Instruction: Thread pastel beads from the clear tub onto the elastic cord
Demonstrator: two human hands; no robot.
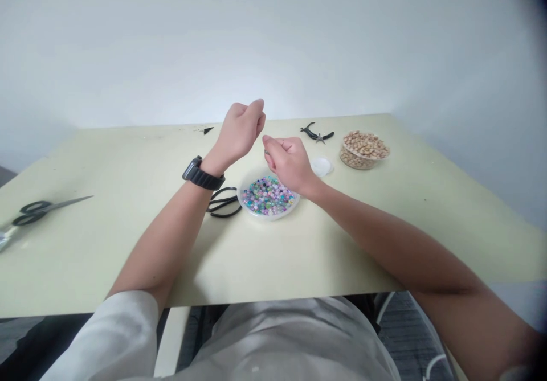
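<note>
Bead bowl (268, 218): round, so no long axis; on the desk (273, 267) between your forearms, black loop handles (222, 201) at its left.
Right hand (290, 162): your nearer one, over the bowl's far right side, fingers curled, thumb against forefinger.
Left hand (241, 127): clenched, farther out, beside the right.
Pinch: anything thin between your fingertips is too small to tell.
Bowl from hands: below, toward you.
Beyond right: white lid (322, 167), nut tub (361, 163), pliers (314, 134).
</note>
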